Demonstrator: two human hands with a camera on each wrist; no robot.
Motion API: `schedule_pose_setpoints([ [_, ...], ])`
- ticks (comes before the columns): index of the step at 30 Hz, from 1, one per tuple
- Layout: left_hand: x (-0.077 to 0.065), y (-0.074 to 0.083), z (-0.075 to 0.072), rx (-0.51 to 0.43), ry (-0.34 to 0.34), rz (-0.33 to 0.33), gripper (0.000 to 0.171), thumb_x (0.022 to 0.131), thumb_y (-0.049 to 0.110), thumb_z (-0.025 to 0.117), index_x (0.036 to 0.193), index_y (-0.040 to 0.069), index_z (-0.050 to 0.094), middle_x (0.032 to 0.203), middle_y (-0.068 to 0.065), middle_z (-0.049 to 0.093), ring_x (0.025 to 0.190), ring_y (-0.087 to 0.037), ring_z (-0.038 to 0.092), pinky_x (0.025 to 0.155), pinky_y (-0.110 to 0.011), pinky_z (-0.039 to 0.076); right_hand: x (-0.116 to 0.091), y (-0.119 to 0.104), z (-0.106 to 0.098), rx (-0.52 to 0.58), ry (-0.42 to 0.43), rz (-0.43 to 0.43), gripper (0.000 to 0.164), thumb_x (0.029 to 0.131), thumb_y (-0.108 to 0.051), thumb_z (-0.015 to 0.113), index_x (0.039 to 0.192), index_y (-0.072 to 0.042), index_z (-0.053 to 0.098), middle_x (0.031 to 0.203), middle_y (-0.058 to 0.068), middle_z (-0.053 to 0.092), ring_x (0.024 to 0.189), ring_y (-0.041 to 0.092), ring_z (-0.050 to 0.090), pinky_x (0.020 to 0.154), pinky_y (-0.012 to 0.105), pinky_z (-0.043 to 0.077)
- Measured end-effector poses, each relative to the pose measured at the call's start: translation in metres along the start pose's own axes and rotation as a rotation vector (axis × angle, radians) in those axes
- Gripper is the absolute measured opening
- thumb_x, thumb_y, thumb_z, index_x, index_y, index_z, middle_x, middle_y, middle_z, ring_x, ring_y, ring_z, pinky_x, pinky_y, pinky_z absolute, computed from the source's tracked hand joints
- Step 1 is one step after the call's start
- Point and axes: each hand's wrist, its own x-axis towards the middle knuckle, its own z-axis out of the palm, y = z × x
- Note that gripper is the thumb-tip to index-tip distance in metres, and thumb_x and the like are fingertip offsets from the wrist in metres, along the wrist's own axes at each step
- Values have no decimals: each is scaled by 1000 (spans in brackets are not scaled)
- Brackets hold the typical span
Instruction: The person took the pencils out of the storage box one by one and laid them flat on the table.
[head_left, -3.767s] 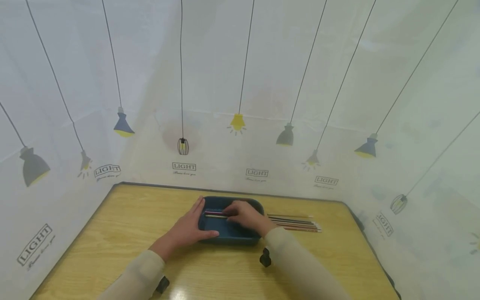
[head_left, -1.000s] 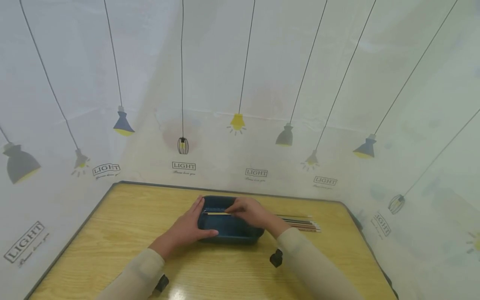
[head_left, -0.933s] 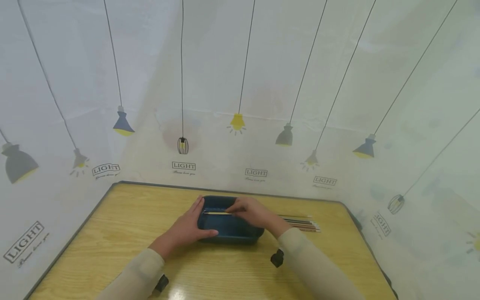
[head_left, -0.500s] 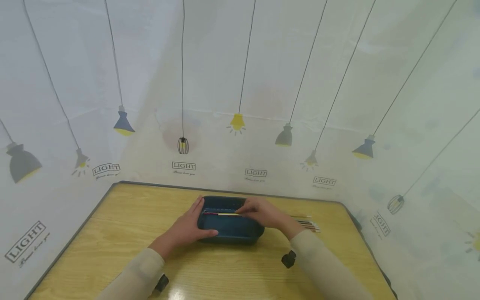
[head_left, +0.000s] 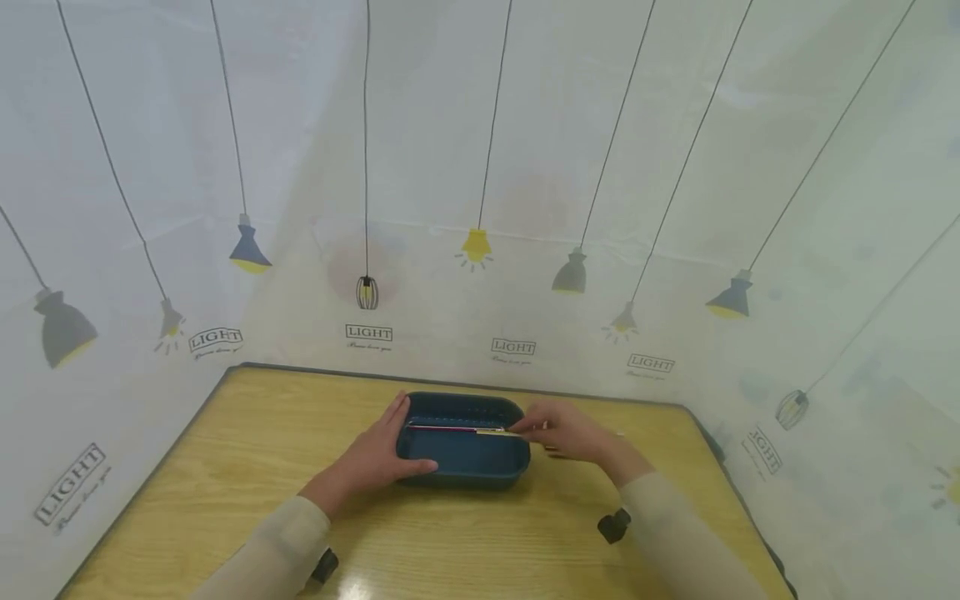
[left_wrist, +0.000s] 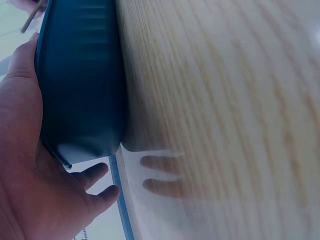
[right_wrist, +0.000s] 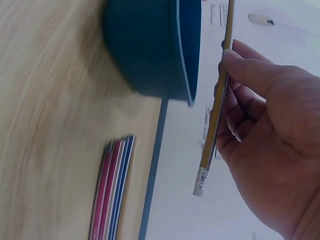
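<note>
My left hand rests against the left end of a dark blue plastic box, thumb along the near side and fingers spread at the far left corner. In the left wrist view its fingers are straight beside the box wall. My right hand pinches a gold pencil between thumb and fingers, its white eraser end pointing back toward the palm. The pencil's front part reaches over the box's right rim. Inside the box lies a purple pencil, lengthwise.
Several pencils, red, blue and natural wood, lie side by side on the wooden table right of the box, mostly hidden by my right hand in the head view. A white lamp-print curtain stands behind the table. Black camera mounts sit at both wrists.
My right hand has drawn the gold pencil rightward from inside the box to its right rim, uncovering the purple pencil. My left hand stays in place on the box.
</note>
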Motion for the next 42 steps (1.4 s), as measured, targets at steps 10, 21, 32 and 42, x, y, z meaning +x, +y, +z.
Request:
schedule_pose_setpoints([
  [10, 0, 1, -1, -10, 2, -11, 136, 86, 74, 84, 178, 7, 11, 187, -11, 2, 162, -48, 32, 125, -68, 34, -36, 18, -12, 28, 75, 65, 24, 104, -5, 76, 126, -9, 84, 102, 3, 73, 92, 14, 63, 84, 32, 54],
  [21, 0, 2, 0, -6, 3, -22, 134, 87, 71, 86, 178, 7, 12, 187, -11, 4, 162, -48, 32, 125, -68, 35, -66, 37, -16, 56, 82, 73, 21, 106, -7, 73, 123, 0, 83, 108, 5, 77, 97, 20, 68, 85, 32, 55],
  [32, 2, 0, 1, 0, 9, -10, 135, 86, 75, 84, 179, 8, 11, 187, -10, 3, 162, -48, 32, 125, -68, 35, -82, 59, -14, 6, 81, 111, 18, 105, -6, 74, 118, -8, 85, 107, 1, 78, 97, 17, 70, 87, 33, 58],
  [42, 0, 3, -2, -3, 9, -4, 134, 87, 72, 85, 178, 6, 12, 186, -13, 4, 161, -50, 33, 124, -69, 35, -98, 83, -5, -48, 124, 86, 18, 101, 1, 75, 115, -4, 85, 106, 6, 80, 99, 22, 73, 91, 38, 60],
])
